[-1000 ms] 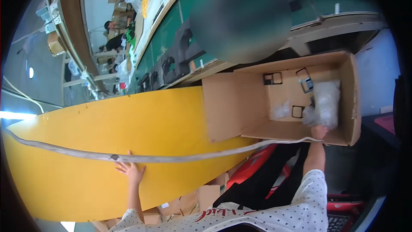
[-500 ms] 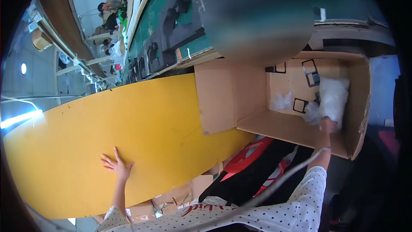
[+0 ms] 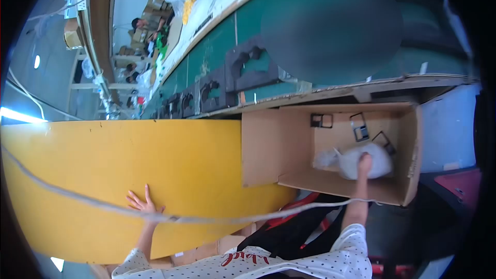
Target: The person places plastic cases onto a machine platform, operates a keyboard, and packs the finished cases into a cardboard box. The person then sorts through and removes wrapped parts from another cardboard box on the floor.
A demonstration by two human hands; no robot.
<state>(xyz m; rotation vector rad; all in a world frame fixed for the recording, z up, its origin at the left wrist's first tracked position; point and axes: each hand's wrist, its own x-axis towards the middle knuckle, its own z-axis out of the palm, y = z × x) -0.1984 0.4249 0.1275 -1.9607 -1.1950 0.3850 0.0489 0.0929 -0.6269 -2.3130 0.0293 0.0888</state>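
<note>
My left hand (image 3: 144, 204) lies with its fingers spread on the yellow board (image 3: 196, 165), holding nothing. Inside the open cardboard box (image 3: 297, 147) at the right, my right hand (image 3: 365, 163) is on a bulging clear plastic bag (image 3: 381, 164). Its fingers are blurred, and I cannot make out how they grip. Crumpled plastic (image 3: 325, 158) sits just left of the bag. Black rectangular frames lie on the box's bottom: one at the upper left (image 3: 321, 120), one at the upper middle (image 3: 359, 127) and one beside the bag (image 3: 384, 142).
A green table (image 3: 206, 51) bearing dark grey foam pieces (image 3: 251, 64) runs behind the board and box. A pale cord (image 3: 206, 220) crosses in front of me, over my left wrist. Several people work at the far upper left. A red and black object lies below the box.
The plastic bag has moved left and toward the near side of the box with my right hand, covering one frame. Another frame now shows beside it. My left hand stays spread on the board.
</note>
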